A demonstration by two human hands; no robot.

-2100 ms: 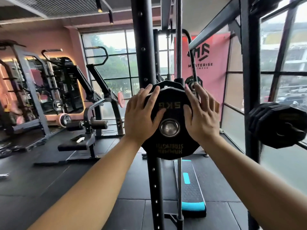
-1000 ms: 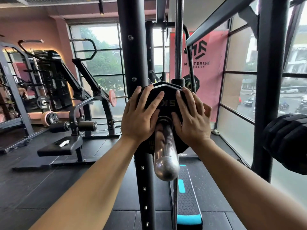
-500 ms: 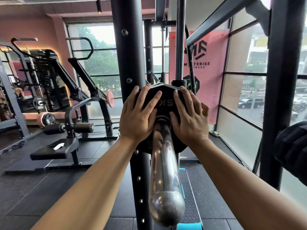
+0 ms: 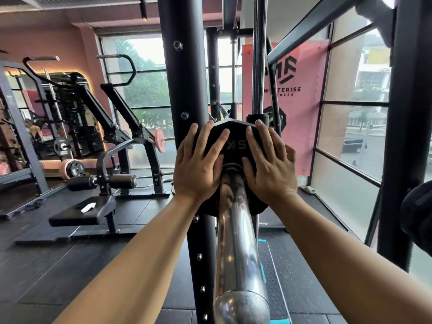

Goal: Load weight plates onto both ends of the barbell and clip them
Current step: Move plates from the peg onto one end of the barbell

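plate: black 5 kg weight plate (image 4: 233,139), threaded on the barbell sleeve (image 4: 236,242), far in, face toward the camera. Whether it is hard against the collar is hidden behind it.
grip: left hand (image 4: 198,164) and right hand (image 4: 268,167) lie flat on the plate face, one each side of the bore. Fingers are straight and spread, palms pressing, nothing curled round the rim.
sleeve: chrome, exits between the two palms and runs back toward the camera, with a long bare run on the near side of the hands.
change: 2.1 s ago the sleeve tip only just filled the bore. Each frame since shows more chrome nearer than the hands. Hand pose is unchanged.
meaning: my read is that the plate has travelled most of the sleeve and this end is nearly loaded. Likely left are a last shove to the stop, then the clip. No clip in view.
other end: out of view, state unknown.
around: rack upright (image 4: 187,78) just behind the left hand. Stored plate (image 4: 418,220) well right of the right forearm. Step platform (image 4: 273,284) on the floor below the sleeve.
risk: the plate is unclipped and could probably creep back out once the palms lift.
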